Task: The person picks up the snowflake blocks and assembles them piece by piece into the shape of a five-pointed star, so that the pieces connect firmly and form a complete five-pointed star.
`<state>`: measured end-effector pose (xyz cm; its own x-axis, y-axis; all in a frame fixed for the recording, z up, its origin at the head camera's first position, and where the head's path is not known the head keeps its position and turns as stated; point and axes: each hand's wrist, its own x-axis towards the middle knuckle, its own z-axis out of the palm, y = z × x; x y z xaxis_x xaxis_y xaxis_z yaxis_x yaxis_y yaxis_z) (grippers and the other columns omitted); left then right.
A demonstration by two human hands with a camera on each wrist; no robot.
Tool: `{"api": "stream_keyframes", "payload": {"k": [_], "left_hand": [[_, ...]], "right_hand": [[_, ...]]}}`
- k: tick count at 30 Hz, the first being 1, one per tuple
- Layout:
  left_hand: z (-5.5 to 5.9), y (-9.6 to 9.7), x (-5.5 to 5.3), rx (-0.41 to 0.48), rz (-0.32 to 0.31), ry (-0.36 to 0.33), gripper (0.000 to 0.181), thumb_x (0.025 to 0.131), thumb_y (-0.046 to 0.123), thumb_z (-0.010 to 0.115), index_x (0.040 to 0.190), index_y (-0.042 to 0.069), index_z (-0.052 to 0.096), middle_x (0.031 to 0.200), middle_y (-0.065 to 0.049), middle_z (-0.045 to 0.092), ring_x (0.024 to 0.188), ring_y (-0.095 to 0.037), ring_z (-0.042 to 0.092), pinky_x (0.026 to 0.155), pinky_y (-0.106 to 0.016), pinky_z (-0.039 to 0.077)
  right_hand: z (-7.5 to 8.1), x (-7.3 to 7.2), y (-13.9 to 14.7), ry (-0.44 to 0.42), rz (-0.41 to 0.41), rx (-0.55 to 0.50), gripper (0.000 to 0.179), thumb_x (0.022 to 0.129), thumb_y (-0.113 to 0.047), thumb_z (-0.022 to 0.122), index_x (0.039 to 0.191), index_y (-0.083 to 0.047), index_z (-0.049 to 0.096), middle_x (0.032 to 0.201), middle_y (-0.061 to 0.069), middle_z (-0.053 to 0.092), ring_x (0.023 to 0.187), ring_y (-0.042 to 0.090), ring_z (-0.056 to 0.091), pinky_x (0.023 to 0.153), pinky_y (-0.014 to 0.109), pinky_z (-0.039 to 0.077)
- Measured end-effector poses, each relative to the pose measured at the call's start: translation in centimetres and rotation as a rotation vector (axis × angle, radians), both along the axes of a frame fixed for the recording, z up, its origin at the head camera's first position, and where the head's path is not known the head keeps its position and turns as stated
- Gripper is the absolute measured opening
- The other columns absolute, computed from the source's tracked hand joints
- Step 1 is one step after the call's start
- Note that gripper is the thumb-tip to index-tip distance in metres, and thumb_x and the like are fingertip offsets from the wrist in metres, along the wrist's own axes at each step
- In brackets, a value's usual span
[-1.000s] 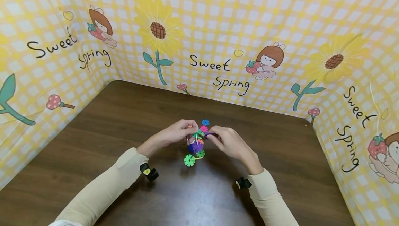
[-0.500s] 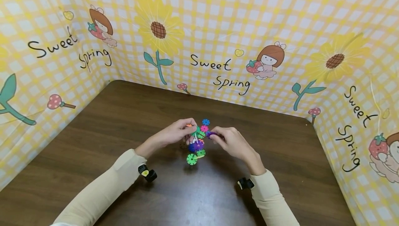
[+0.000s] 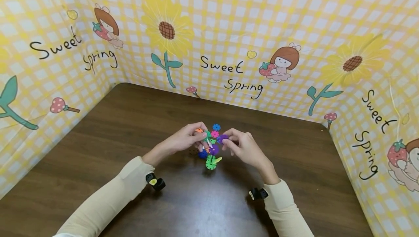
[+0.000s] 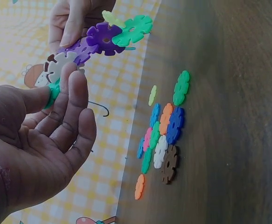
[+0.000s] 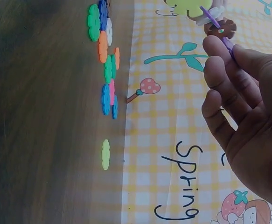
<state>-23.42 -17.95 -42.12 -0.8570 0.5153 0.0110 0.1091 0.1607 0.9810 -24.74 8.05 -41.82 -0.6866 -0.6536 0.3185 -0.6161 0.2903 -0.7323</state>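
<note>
In the head view, my left hand [image 3: 186, 139] and right hand [image 3: 243, 146] hold a joined chain of notched plastic discs above the table. The left wrist view shows the left thumb and fingers pinching a green disc [image 4: 53, 94] at one end. Beyond it come a white disc [image 4: 61, 66], purple discs [image 4: 105, 39], a bright green disc [image 4: 135, 31] and a pale yellow disc [image 4: 112, 18]. My right thumb and forefinger pinch a purple disc [image 5: 228, 46], seen nearly edge-on in the right wrist view beside a brown disc [image 5: 222, 29]. How the discs slot together is partly hidden.
Several loose discs lie in a cluster on the brown table, among them a dark blue disc [image 4: 175, 126], a brown disc [image 4: 170, 164] and a white disc [image 4: 160, 151]. A yellow disc [image 5: 106, 154] lies apart. Patterned cloth [image 3: 212, 29] walls the table's far side and both sides.
The chain's bright green end has swung to the right and slightly away. The purple disc in my right hand has turned to show more of its face. My left hand stays nearly in place.
</note>
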Motion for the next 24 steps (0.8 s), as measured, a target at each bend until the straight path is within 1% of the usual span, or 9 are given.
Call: {"api": "stream_keyframes", "payload": {"k": [3,9,11,13,15,17,19,21,24], "left_hand": [[-0.2,0.2,-0.1,-0.001,-0.003,0.004,0.013,0.107,0.011,0.047,0.109,-0.001,0.05,0.088,-0.017,0.073,0.071,-0.023,0.068,0.076,-0.054,0.057],[-0.2,0.7,0.0,-0.014,0.009,0.027,0.009,0.106,0.007,0.048,0.107,-0.001,0.05,0.09,-0.018,0.074,0.07,-0.022,0.067,0.077,-0.062,0.053],[-0.1,1.0,0.1,-0.029,0.01,0.045,0.008,0.106,0.007,0.049,0.105,0.0,0.05,0.09,-0.019,0.074,0.069,-0.023,0.067,0.073,-0.058,0.055],[0.0,1.1,0.2,-0.048,0.008,0.068,0.008,0.105,0.008,0.05,0.102,0.0,0.05,0.089,-0.021,0.073,0.069,-0.027,0.067,0.063,-0.046,0.056],[0.0,1.3,0.2,-0.076,0.009,0.091,0.008,0.105,0.008,0.051,0.1,0.002,0.051,0.085,-0.019,0.073,0.069,-0.033,0.066,0.052,-0.033,0.048],[0.1,1.5,0.2,-0.099,0.011,0.111,0.009,0.105,0.009,0.052,0.099,0.002,0.051,0.081,-0.016,0.073,0.07,-0.036,0.066,0.046,-0.026,0.038],[0.1,1.6,0.2,-0.108,0.011,0.119,0.009,0.105,0.008,0.052,0.098,0.002,0.051,0.08,-0.014,0.073,0.07,-0.036,0.066,0.044,-0.023,0.032],[0.1,1.7,0.1,-0.097,0.01,0.127,0.01,0.105,0.008,0.051,0.098,0.001,0.051,0.081,-0.012,0.073,0.07,-0.034,0.067,0.044,-0.023,0.032],[0.1,1.9,0.1,-0.072,0.018,0.14,0.01,0.106,0.008,0.05,0.099,0.0,0.05,0.086,-0.019,0.073,0.068,-0.03,0.067,0.048,-0.026,0.04]], "right_hand": [[0.0,0.0,0.0,-0.013,-0.007,-0.011,0.008,0.101,-0.014,0.061,0.103,-0.007,0.063,0.076,0.001,0.072,0.053,0.027,0.06,0.045,0.025,0.044],[-0.2,0.0,0.0,-0.052,-0.052,-0.012,0.009,0.1,-0.011,0.062,0.101,-0.003,0.062,0.078,0.005,0.072,0.055,0.025,0.061,0.046,0.024,0.041],[-0.2,0.0,0.0,-0.06,-0.061,-0.006,0.008,0.1,-0.009,0.062,0.101,-0.001,0.062,0.078,0.008,0.072,0.056,0.026,0.062,0.047,0.023,0.04],[-0.1,0.1,0.1,-0.059,-0.059,0.001,0.007,0.1,-0.005,0.06,0.1,0.002,0.062,0.078,0.012,0.072,0.057,0.028,0.062,0.049,0.022,0.042],[0.0,0.1,0.1,-0.054,-0.051,0.009,0.006,0.099,0.0,0.059,0.099,0.005,0.061,0.076,0.014,0.071,0.059,0.032,0.063,0.051,0.022,0.045],[0.2,0.2,0.1,-0.045,-0.042,0.01,0.005,0.099,0.002,0.058,0.098,0.007,0.061,0.074,0.015,0.07,0.06,0.034,0.065,0.054,0.024,0.048],[0.2,0.2,0.2,-0.032,-0.028,0.0,0.006,0.1,0.0,0.058,0.098,0.005,0.061,0.073,0.012,0.07,0.061,0.032,0.066,0.056,0.026,0.051],[0.1,0.0,0.4,-0.026,-0.014,-0.02,0.007,0.101,-0.004,0.058,0.097,0.001,0.062,0.073,0.007,0.069,0.061,0.031,0.066,0.056,0.028,0.053],[-0.3,-0.3,0.7,-0.034,0.009,-0.054,0.008,0.102,-0.01,0.059,0.097,-0.005,0.063,0.073,0.002,0.068,0.061,0.03,0.065,0.056,0.031,0.054]]}}
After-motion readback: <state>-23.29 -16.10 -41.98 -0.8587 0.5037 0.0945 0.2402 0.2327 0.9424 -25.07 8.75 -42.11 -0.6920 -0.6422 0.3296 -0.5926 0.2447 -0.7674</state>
